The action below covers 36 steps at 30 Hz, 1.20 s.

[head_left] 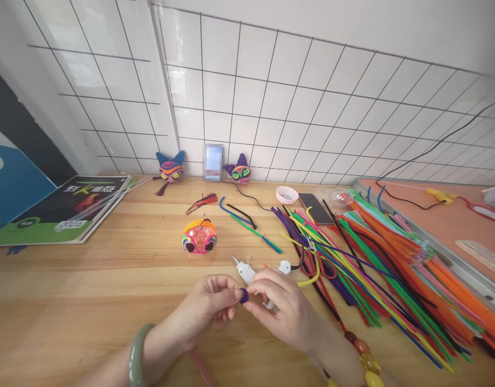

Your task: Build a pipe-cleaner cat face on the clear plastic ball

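Between the fingertips of my left hand (219,301) is a small dark purple coil (243,295), apparently a rolled pipe cleaner. My right hand (285,309) pinches at the coil's right side with thumb and fingers. Just behind my right fingers lies a white hot glue gun (244,270), its metal nozzle pointing to the far left; part of it is hidden by that hand. Beyond my hands stands a round ornament (199,237) with an orange top, pink outlines and black eye patches. A pink strip (201,368) shows under my left wrist.
Many coloured pipe cleaners (376,269) spread over the right side, with red-handled scissors (328,267) among them. A phone (315,208) and a pink bowl (287,195) lie behind. Two finished-looking masks (170,167) lean at the wall. A magazine (65,209) lies left.
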{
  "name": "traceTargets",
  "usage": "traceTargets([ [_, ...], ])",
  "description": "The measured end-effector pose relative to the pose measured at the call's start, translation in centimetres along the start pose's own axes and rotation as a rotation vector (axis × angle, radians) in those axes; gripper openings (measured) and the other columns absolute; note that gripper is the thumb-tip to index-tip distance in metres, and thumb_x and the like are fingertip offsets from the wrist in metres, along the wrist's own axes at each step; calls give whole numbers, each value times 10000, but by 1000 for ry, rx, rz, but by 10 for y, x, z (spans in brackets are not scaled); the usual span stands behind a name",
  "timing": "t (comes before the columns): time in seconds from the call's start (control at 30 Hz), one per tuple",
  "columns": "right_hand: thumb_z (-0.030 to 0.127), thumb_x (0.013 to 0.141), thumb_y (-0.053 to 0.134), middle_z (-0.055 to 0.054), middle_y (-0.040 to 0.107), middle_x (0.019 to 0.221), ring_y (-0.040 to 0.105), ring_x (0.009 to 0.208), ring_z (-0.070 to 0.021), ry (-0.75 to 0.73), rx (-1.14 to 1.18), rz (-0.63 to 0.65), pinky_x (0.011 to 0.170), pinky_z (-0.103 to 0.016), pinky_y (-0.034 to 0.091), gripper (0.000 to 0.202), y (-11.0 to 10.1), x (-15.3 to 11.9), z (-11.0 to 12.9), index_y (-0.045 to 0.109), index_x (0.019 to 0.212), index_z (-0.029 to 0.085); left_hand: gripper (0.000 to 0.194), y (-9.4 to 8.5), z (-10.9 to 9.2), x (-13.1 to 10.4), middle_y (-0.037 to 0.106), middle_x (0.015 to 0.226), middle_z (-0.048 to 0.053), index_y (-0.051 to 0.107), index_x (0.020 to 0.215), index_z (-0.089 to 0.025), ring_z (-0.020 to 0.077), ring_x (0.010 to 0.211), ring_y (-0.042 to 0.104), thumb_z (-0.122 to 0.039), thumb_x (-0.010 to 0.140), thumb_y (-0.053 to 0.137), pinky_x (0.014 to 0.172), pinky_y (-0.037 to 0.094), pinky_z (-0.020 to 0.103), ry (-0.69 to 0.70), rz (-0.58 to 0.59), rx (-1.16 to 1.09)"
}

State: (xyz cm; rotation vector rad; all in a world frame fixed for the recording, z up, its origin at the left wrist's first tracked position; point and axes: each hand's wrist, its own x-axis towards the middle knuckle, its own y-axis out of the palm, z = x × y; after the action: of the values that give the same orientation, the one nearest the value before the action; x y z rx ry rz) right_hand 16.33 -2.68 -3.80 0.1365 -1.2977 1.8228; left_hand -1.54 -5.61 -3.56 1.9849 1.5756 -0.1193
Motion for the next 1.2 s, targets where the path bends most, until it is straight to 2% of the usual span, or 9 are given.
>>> traceTargets([
  [0.07, 197, 828, 580, -45, 615, 798, 572, 710, -156, 0, 0, 0, 684, -298, 473, 30, 0, 0, 0, 565, 852, 187, 283, 0, 0, 0, 492, 418, -44, 592, 616, -138, 35, 352, 310, -382, 640, 733, 369, 167, 182, 2, 4, 0],
  [0.23, 203, 829, 577, -41, 618, 799, 582, 718, -155, -8, -17, -16, 720, -303, 476, 28, 0, 1, 1, 569, 853, 191, 287, 1, -1, 0, 483, 413, -47, 594, 624, -137, 35, 350, 304, -387, 636, 734, 372, 167, 184, 0, -2, -3],
  [0.33, 204, 825, 581, -44, 614, 799, 580, 729, -157, -4, -8, -10, 667, -277, 481, 33, -1, 1, 1, 574, 853, 189, 284, 1, -2, 0, 469, 408, -51, 591, 625, -139, 36, 355, 290, -385, 639, 731, 378, 160, 191, 3, 3, 0],
  [0.67, 184, 819, 599, -52, 618, 797, 579, 736, -167, -14, 6, -30, 685, -296, 489, 40, 1, 0, -1, 571, 847, 182, 286, -1, 2, 0, 307, 382, -99, 566, 618, -142, 38, 379, 164, -376, 657, 725, 399, 95, 220, 65, 48, -18],
  [1.2, 186, 820, 600, -52, 617, 810, 570, 734, -166, 3, 10, -19, 707, -309, 481, 45, 1, -1, -2, 570, 853, 184, 267, -3, 2, 1, 306, 411, -101, 558, 647, -147, 39, 389, 160, -366, 681, 708, 396, 93, 220, 68, 61, -22],
])
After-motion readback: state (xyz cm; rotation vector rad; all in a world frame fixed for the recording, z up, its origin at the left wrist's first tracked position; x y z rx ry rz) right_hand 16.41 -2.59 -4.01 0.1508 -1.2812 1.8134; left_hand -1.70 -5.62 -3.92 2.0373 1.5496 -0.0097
